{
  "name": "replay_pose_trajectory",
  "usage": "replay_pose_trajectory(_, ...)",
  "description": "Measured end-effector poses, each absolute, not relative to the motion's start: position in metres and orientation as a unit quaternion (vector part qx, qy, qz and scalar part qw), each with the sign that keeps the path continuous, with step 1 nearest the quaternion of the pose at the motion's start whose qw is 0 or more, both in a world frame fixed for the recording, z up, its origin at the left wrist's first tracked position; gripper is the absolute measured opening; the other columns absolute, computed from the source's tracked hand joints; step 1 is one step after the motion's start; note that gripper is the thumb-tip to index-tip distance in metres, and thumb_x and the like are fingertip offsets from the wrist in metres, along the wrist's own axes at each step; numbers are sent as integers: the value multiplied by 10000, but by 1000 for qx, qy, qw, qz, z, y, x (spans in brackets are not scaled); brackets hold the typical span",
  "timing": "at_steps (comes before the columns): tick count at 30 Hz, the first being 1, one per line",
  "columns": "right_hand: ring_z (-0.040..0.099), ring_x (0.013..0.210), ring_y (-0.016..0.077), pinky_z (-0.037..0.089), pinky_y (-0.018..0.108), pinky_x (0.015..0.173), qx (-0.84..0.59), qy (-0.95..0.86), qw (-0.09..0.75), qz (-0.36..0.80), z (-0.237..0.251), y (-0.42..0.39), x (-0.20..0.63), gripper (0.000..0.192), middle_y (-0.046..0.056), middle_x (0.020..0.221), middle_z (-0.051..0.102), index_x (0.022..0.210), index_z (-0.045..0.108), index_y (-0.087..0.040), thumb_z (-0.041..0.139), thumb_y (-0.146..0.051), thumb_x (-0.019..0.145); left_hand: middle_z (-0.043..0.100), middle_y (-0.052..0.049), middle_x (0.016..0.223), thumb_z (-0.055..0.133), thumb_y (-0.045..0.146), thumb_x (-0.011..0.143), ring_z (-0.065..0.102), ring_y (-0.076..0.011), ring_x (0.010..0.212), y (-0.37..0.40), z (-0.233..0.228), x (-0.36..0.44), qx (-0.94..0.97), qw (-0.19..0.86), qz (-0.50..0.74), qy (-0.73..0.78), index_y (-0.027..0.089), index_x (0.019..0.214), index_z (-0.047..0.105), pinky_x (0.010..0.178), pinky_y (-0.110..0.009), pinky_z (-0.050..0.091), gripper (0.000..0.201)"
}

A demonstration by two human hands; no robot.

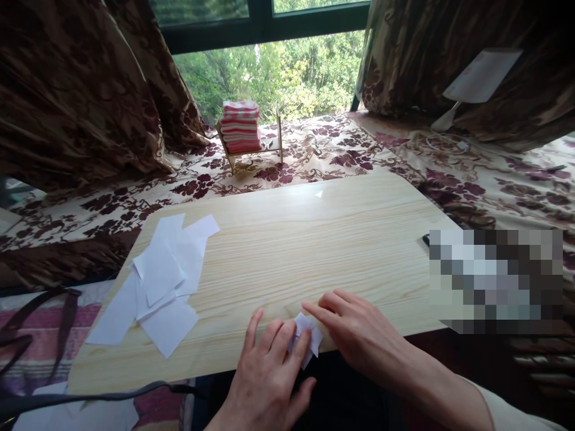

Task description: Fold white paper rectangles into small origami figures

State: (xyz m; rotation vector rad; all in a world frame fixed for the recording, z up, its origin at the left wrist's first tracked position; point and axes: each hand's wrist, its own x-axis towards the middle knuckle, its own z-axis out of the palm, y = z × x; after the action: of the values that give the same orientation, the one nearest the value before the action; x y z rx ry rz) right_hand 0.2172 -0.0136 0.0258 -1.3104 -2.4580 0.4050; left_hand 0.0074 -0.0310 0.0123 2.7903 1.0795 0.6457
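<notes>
At the near edge of the desk (287, 239), both hands were found working a small folded piece of white paper (306, 336). The left hand (265, 374) lay flat over the paper's left side, fingers spread and loosely curled, the fingertips (302, 342) pressing it down on the wood rather than gripping it. The right hand (354, 326) rested just beside it on the right, fingers extended and nearly flat, the forefinger touching the paper's upper edge. Neither hand was closed around the piece; both held it by pressure only.

The paper appeared already folded several times, small and crumpled at its corners. Judged from this, it was very light, thin and pliable, liable to slide on the smooth desk surface and to tear or crease wrongly under rough handling. The soundest hold would be a light pinch at a folded edge or corner, with the other hand pinning the body flat.

A loose pile of white paper sheets (157, 281) lay well apart at the left of the desk. A striped stack on a small wooden stand (242, 129) stood beyond, near the window.
</notes>
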Motion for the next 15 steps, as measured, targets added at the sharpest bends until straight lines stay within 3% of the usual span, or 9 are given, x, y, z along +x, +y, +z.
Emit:
replay_pose_trajectory(8, 482, 722, 195, 391, 309, 632, -450, -861, 196, 133, 14, -37, 219, 286, 48, 826, 585, 1049, 621, -177, 458, -28, 867, 667, -103, 1144, 586, 342, 873, 533, -249, 1113, -31, 8, 5, 911, 28, 232, 339, 160, 1220, 621, 1145, -511, 148, 393)
replay_pose_trajectory(15, 483, 772, 197, 371, 304, 655, -459, -859, 163, 156, 22, -9, 223, 344, 48, 863, 584, 1126, 632, -197, 536, -33, 839, 680, -110, 1050, 533, 373, 870, 556, -258, 997, -36, 9, 32, 892, 1, 207, 401, 78, 1183, 629, 1123, -482, 174, 441)
